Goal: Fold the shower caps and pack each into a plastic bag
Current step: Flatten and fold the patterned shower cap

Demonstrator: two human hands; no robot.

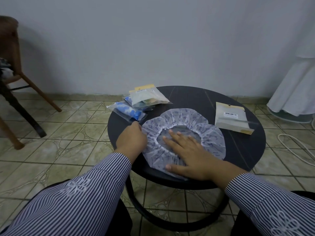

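Round dark table, crinkled translucent shower cap

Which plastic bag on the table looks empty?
The flat bag with the barcode label, alone right of the spread shower cap. The two bags at the table's left rim hold folded caps.

I could read no words; the white barcode label on the flat clear plastic bag was too small.
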